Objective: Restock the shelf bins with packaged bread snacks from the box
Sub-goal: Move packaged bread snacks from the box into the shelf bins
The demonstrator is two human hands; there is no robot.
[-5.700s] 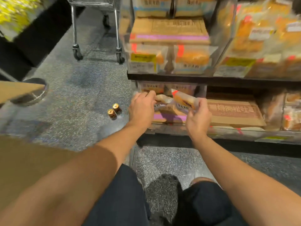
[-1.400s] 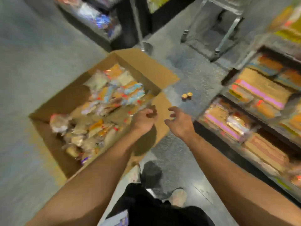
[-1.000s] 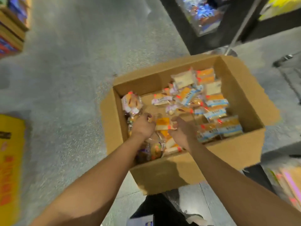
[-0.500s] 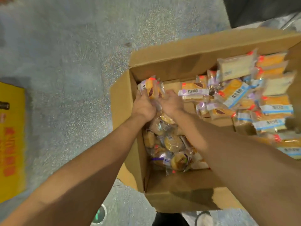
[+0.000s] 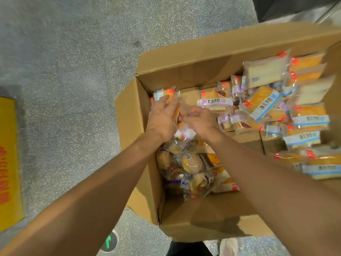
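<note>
An open cardboard box (image 5: 217, 47) stands on the floor, filled with packaged bread snacks. Sliced-bread packets with blue labels (image 5: 310, 118) and purple labels (image 5: 215, 101) lie at the right. A bag of round buns (image 5: 191, 163) sits at the near left. My left hand (image 5: 162, 117) and my right hand (image 5: 202, 119) meet in the box's far left corner. Together they hold a few clear-wrapped packets (image 5: 178, 116) between them. The left fingers lie over an orange packet (image 5: 165, 93); the right fingers curl on the wrapper. The shelf bins are out of view.
Speckled grey floor (image 5: 64, 71) surrounds the box. A yellow carton (image 5: 9, 163) lies at the left edge. A round green arrow marker (image 5: 108, 242) sits in the floor near my feet. A dark fixture base (image 5: 286, 6) is at the top right.
I turned from the shelf to the box. Both hands, empty a second ago, reached into its far left corner and closed on packets there; the view has come closer.
</note>
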